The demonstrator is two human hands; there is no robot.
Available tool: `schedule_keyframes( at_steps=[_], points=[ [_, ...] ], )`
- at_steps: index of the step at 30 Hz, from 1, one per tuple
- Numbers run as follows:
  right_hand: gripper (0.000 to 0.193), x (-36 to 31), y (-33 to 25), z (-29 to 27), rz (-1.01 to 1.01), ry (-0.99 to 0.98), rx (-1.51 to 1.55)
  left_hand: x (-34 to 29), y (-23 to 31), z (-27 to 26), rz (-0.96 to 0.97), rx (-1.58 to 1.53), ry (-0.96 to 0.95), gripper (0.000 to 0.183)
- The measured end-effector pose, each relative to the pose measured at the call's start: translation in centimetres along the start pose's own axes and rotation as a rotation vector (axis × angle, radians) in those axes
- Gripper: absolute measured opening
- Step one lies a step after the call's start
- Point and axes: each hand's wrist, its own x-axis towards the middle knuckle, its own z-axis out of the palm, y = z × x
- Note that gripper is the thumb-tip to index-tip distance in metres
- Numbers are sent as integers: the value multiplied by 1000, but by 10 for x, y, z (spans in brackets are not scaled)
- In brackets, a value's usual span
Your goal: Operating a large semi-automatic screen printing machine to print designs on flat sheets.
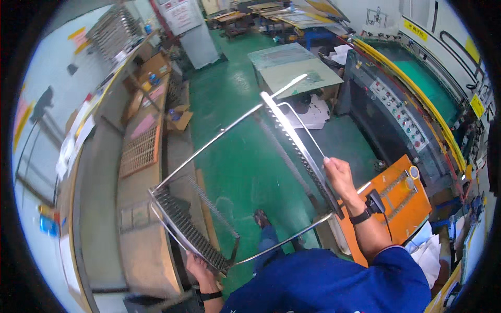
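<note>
Between my hands I carry a silver metal slotted rack (284,125), an open frame with rows of comb-like slots along two sides and thin rods joining them. My left hand (199,268) is closed on the rack's wire handle at the lower left side. On the other side, my right hand (339,176) is wrapped round the second wire handle. The rack is held tilted in front of my body, above the floor, and I see the green floor through its middle. No panels show in its slots.
Along the left runs a long workbench (138,214) with a wooden grid tray (141,151). A pale-topped table (292,65) stands ahead. To the right are a machine with a button panel (399,112) and an orange board (391,201) close to my right forearm. The floor (224,109) is green.
</note>
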Motion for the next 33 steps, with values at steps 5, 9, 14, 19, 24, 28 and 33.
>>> schedule_keyframes(
  at_steps=[5, 9, 14, 19, 24, 28, 33],
  points=[
    [35, 171, -1, 84, 24, 42, 1, 175, 22, 137, 12, 21, -24, 36],
    [30, 299, -20, 112, 115, 157, -2, 286, 72, 271, -70, 133, -93, 38],
    [27, 465, -3, 139, 119, 275, 3, 401, 124, 447, -81, 276, -117, 31],
    [30, 642, 22, 177, 169, 325, -9, 535, 123, 586, -78, 274, -175, 32],
    [27, 830, 22, 221, 175, 277, -25, 646, 149, 725, -102, 257, -183, 28],
    [29, 959, 21, 250, 167, 260, -16, 725, 172, 834, -157, 288, -134, 33],
    [31, 1113, 36, 305, 148, 373, -99, 888, 158, 983, -163, 246, -274, 26]
  ],
)
